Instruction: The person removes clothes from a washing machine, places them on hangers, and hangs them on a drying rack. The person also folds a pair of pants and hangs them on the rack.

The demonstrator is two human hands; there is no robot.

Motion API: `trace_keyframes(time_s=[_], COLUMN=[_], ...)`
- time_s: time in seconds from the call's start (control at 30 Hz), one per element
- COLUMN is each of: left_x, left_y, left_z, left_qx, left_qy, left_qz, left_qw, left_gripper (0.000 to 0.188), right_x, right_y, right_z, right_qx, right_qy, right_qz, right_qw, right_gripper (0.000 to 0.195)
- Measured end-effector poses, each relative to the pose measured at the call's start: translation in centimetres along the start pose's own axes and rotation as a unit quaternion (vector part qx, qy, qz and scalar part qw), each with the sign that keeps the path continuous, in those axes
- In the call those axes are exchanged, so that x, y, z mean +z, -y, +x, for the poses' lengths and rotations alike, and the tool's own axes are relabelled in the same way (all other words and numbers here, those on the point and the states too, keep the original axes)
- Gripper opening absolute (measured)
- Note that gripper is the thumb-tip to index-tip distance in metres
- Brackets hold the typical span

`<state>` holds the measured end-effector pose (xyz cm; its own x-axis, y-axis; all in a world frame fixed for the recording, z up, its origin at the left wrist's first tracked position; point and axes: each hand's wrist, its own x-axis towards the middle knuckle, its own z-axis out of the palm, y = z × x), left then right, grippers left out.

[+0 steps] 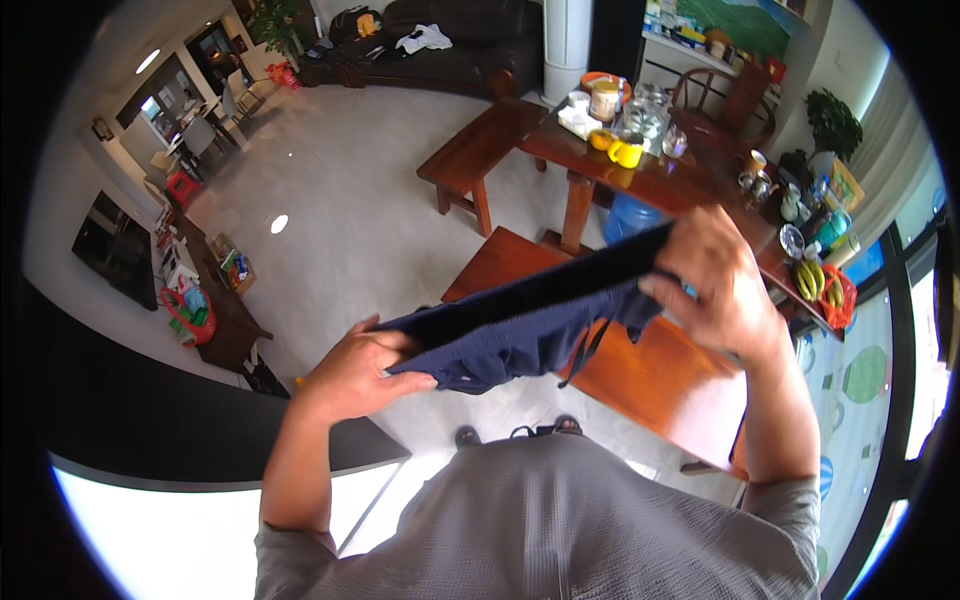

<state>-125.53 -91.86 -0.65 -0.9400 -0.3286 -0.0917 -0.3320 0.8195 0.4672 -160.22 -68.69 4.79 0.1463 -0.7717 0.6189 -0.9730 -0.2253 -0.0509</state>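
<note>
A dark navy garment with a gathered waistband and a hanging drawstring, apparently shorts or trousers, is stretched between my two hands. My left hand grips one end of the waistband, thumb outside and fingers tucked in. At the other end, held higher, my right hand has its fingers and thumb closed on the cloth. The waistband's dark inner side faces up. Below the cloth lies a reddish-brown wooden bench, partly hidden by the garment. Most of the garment's lower part is out of sight.
Ahead to the right, a wooden table bears a yellow mug, jars, glassware and bananas. A second wooden bench stands beside it. A blue water bottle is underneath. A dark sofa stands at the back; a low cabinet lines the left wall.
</note>
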Motion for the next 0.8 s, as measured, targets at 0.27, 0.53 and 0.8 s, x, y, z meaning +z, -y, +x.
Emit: trace_keyframes(time_s=[0.27,0.53,0.8], left_x=[-0.2,2.4,2.0], left_y=[-0.3,-0.3,0.6], left_z=[3.0,4.7,3.3], left_qx=[0.045,-0.010,-0.133], left_qy=[-0.122,-0.151,-0.124], left_qz=[-0.582,-0.665,-0.479], left_qw=[0.802,0.732,0.859], left_gripper=[0.027,0.021,0.031], right_x=[9.1,11.2,12.2], right_y=[1.9,5.0,4.0], right_z=[-3.1,-9.0,-11.4], right_qx=[0.263,0.246,0.256], right_qy=[-0.042,0.186,0.228], right_qz=[0.176,0.297,0.222], right_qw=[0.948,0.904,0.913], right_gripper=[0.022,0.022,0.027])
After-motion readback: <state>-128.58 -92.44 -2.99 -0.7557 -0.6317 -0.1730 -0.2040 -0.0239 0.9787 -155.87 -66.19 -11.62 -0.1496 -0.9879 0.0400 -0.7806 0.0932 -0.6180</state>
